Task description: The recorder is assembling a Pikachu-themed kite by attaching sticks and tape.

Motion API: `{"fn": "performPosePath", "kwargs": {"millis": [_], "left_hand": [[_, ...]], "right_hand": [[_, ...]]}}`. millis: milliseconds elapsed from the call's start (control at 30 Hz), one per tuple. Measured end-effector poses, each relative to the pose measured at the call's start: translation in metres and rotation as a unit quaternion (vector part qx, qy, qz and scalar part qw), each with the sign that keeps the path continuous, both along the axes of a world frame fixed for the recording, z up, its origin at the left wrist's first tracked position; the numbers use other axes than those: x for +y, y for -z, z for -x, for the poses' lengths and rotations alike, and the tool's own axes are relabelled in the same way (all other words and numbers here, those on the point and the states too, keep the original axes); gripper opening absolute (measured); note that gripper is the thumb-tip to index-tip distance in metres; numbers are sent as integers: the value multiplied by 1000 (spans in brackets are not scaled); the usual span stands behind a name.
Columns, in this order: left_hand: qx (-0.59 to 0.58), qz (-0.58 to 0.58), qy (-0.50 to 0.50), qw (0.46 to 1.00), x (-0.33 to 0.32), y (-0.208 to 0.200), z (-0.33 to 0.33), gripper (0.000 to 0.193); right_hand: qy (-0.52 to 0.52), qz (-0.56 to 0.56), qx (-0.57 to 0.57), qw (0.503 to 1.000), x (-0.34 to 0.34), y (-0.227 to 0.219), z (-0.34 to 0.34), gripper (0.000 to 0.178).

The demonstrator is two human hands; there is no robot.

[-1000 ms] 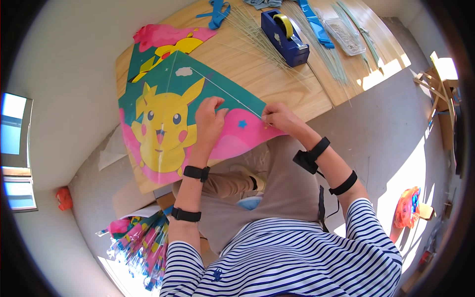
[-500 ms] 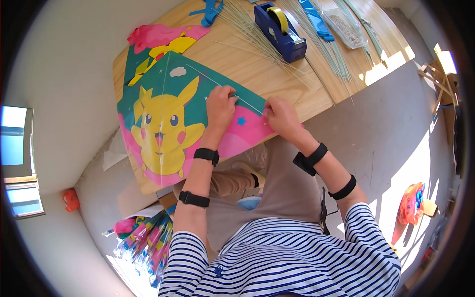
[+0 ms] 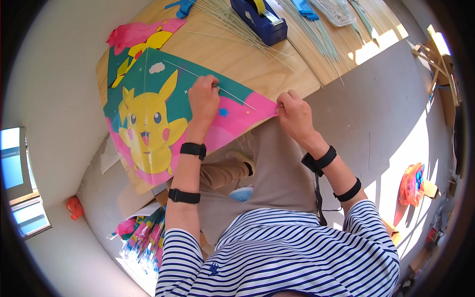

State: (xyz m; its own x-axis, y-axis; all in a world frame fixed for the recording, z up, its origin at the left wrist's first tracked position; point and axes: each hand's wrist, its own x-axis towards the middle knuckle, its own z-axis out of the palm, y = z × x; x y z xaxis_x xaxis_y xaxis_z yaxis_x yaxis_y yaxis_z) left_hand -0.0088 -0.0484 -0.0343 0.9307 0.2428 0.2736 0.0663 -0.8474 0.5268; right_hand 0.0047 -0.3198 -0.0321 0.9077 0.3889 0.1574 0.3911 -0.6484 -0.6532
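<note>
A kite sail point(image 3: 217, 136) in green and pink, printed with a yellow cartoon character, lies across the table corner. Along its upper right edge runs a thin white rod point(image 3: 238, 98). The fingers of my left hand point(image 3: 204, 101) are closed on the rod near its middle, low over the sail. Both rod ends show, the lower one lying free on the pink part. At the sail's pointed right corner, my right hand point(image 3: 296, 118) pinches the tip, off the table's front edge. Under its upper left side lies another printed sail point(image 3: 143, 37), partly covered.
Farther back on the wooden table point(image 3: 282, 81) stand a blue tape dispenser point(image 3: 260, 22), bundles of thin rods point(image 3: 222, 22) and a clear tray point(image 3: 336, 12). Folded printed sails point(image 3: 143, 235) sit low on the left. An orange bag point(image 3: 411, 185) rests on the floor at right.
My right hand has gone from the rod's lower end to the sail's right corner. My left hand stays on the rod. The whole view has shifted slightly.
</note>
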Motion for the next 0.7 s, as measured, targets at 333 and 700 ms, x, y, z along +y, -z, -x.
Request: {"fn": "performPosePath", "kwargs": {"millis": [333,700], "left_hand": [[3,-8,-9,1000,-4,-5,-8,12],[26,14,-24,999,-24,-2,-12,10]], "right_hand": [[3,-62,26,998,-2,6,-3,12],[-28,-128,42,990,-10,6,-5,10]]}}
